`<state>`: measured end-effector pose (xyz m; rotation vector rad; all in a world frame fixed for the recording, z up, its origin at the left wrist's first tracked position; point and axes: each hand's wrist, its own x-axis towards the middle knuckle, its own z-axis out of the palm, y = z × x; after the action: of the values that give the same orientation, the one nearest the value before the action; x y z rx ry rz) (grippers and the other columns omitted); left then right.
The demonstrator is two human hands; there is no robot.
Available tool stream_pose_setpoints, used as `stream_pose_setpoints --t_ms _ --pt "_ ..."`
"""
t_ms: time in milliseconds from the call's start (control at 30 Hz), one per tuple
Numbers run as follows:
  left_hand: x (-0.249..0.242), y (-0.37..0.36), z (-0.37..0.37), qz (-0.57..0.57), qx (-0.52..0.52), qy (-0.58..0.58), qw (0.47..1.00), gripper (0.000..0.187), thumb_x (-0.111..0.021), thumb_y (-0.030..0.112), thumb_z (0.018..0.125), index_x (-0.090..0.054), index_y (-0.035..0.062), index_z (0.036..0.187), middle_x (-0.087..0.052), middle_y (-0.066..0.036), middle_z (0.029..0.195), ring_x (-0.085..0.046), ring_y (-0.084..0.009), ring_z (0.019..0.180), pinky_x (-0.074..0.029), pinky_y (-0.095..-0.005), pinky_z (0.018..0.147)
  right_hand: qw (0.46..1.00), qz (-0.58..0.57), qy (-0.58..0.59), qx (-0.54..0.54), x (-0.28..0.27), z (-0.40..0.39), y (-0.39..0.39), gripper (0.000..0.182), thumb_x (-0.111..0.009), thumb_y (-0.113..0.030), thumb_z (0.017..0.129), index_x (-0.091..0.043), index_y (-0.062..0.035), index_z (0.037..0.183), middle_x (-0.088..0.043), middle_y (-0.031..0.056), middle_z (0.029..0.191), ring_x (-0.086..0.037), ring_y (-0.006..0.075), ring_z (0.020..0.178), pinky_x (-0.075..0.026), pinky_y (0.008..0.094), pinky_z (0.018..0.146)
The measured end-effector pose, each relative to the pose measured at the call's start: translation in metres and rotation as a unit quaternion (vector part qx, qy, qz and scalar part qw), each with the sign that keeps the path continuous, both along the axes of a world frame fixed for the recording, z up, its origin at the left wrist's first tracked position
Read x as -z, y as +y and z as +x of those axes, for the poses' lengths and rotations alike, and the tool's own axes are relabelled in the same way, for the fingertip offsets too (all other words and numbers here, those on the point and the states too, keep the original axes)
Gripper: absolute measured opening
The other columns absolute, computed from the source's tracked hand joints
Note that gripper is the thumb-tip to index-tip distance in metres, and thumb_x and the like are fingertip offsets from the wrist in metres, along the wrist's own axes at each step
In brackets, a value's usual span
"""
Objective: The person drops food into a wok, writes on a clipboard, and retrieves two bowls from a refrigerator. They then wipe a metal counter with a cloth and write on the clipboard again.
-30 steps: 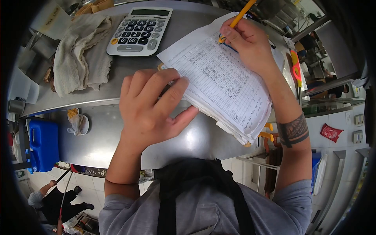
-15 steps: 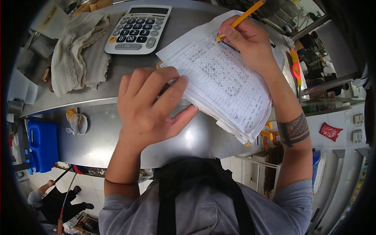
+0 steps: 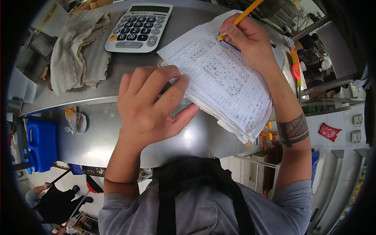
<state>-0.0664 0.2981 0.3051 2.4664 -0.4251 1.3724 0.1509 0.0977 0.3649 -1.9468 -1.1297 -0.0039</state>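
Note:
A thick pad of papers with a filled-in table of handwriting (image 3: pixel 223 74) lies tilted on the steel counter. My right hand (image 3: pixel 248 41) holds a yellow pencil (image 3: pixel 246 12) in a writing grip, its tip on the upper part of the top sheet. My left hand (image 3: pixel 150 103) is at the sheet's left edge, fingers bent and apart, fingertips touching the paper and thumb beside the pad. Nothing shows in its grasp. A white calculator (image 3: pixel 138 28) with dark keys lies behind the left hand, beyond the pad's upper left corner.
A crumpled cloth (image 3: pixel 78 53) lies left of the calculator on the steel counter (image 3: pixel 39 94). On the lower shelf is a bowl with a plastic bag (image 3: pixel 80 123). A blue jug (image 3: pixel 41 145) stands at left. A person (image 3: pixel 58 201) holds a long handle at lower left.
The pencil tip has shifted very slightly on the sheet. My left hand has hardly moved. The person at lower left has moved, and the red and black tool there has shifted right and down.

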Motion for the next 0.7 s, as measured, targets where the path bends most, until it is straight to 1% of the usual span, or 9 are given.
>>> stream_pose_setpoints --t_ms 167,233,267,333,367,433,567,633,700 --pt "0.0000 -0.0009 0.0002 0.000 -0.002 0.001 1.000 0.047 -0.086 0.039 0.070 -0.076 0.0108 0.106 -0.072 -0.004 0.107 -0.059 -0.0231 0.082 -0.041 -0.0368 0.071 1.000 -0.001 0.019 -0.015 0.0006 0.0045 -0.0030 0.026 -0.063 -0.030 0.109 -0.070 -0.0053 0.111 -0.067 -0.0010 0.098 -0.060 0.0056 0.086 -0.051 0.0218 0.079" --pt "0.0022 -0.0008 0.0014 -0.004 -0.002 -0.007 1.000 0.046 -0.085 0.039 0.066 -0.075 0.0107 0.102 -0.068 -0.002 0.107 -0.061 -0.0242 0.087 -0.039 -0.0375 0.070 1.000 0.021 0.003 -0.010 0.0041 0.0039 0.0002 0.025 -0.063 -0.030 0.109 -0.070 -0.0052 0.111 -0.066 -0.0016 0.097 -0.058 0.0052 0.086 -0.050 0.0217 0.079" --pt "0.0020 -0.0001 0.0014 -0.005 -0.002 -0.006 1.000 0.046 -0.085 0.039 0.066 -0.075 0.0107 0.102 -0.068 -0.002 0.107 -0.061 -0.0242 0.087 -0.039 -0.0375 0.070 1.000 0.020 0.004 -0.010 0.0035 0.0038 0.0005 0.025 -0.063 -0.030 0.109 -0.070 -0.0052 0.111 -0.066 -0.0016 0.097 -0.058 0.0052 0.086 -0.050 0.0217 0.079" --pt "0.0006 0.0007 0.0012 0.001 0.001 -0.006 1.000 0.046 -0.086 0.040 0.071 -0.076 0.0108 0.106 -0.071 -0.004 0.107 -0.059 -0.0231 0.081 -0.041 -0.0368 0.071 1.000 -0.005 -0.022 -0.021 0.0005 0.0035 0.0002 0.025 -0.063 -0.029 0.109 -0.069 -0.0051 0.110 -0.066 -0.0020 0.097 -0.057 0.0048 0.086 -0.049 0.0220 0.079" --pt "0.0008 0.0000 0.0014 0.001 0.002 -0.006 1.000 0.046 -0.086 0.040 0.071 -0.076 0.0108 0.106 -0.071 -0.004 0.107 -0.059 -0.0231 0.081 -0.041 -0.0368 0.071 1.000 -0.005 -0.022 -0.020 0.0010 0.0039 -0.0006 0.025 -0.063 -0.029 0.109 -0.069 -0.0051 0.110 -0.066 -0.0020 0.097 -0.057 0.0048 0.086 -0.049 0.0220 0.079" --pt "0.0018 -0.0014 0.0017 -0.006 0.000 -0.005 1.000 0.046 -0.085 0.039 0.067 -0.075 0.0106 0.102 -0.068 -0.002 0.107 -0.061 -0.0243 0.086 -0.039 -0.0375 0.071 1.000 0.007 0.016 -0.019 0.0022 0.0048 -0.0015 0.025 -0.063 -0.029 0.109 -0.069 -0.0051 0.110 -0.066 -0.0024 0.097 -0.056 0.0047 0.085 -0.048 0.0222 0.079" --pt "0.0012 -0.0006 0.0013 -0.006 0.002 -0.004 1.000 0.046 -0.085 0.039 0.067 -0.075 0.0106 0.102 -0.068 -0.002 0.107 -0.061 -0.0243 0.086 -0.039 -0.0374 0.071 0.999 0.012 0.025 -0.028 0.0026 0.0054 -0.0011 0.025 -0.063 -0.029 0.109 -0.069 -0.0051 0.110 -0.066 -0.0025 0.097 -0.056 0.0049 0.085 -0.048 0.0222 0.079" --pt "0.0002 0.0004 0.0014 0.003 0.003 -0.005 1.000 0.046 -0.085 0.040 0.072 -0.076 0.0107 0.106 -0.072 -0.005 0.106 -0.058 -0.0227 0.079 -0.041 -0.0367 0.070 0.999 0.009 0.020 -0.023 0.0025 0.0052 -0.0008 0.025 -0.063 -0.029 0.109 -0.069 -0.0051 0.110 -0.066 -0.0025 0.097 -0.056 0.0050 0.085 -0.049 0.0223 0.080" --pt "0.0007 0.0011 0.0016 0.002 0.004 -0.006 1.000 0.046 -0.085 0.040 0.072 -0.076 0.0108 0.106 -0.072 -0.004 0.106 -0.058 -0.0227 0.079 -0.041 -0.0367 0.070 1.000 0.012 0.017 -0.016 0.0035 0.0055 0.0003 0.025 -0.063 -0.029 0.109 -0.069 -0.0050 0.110 -0.066 -0.0023 0.098 -0.057 0.0051 0.086 -0.049 0.0224 0.080"
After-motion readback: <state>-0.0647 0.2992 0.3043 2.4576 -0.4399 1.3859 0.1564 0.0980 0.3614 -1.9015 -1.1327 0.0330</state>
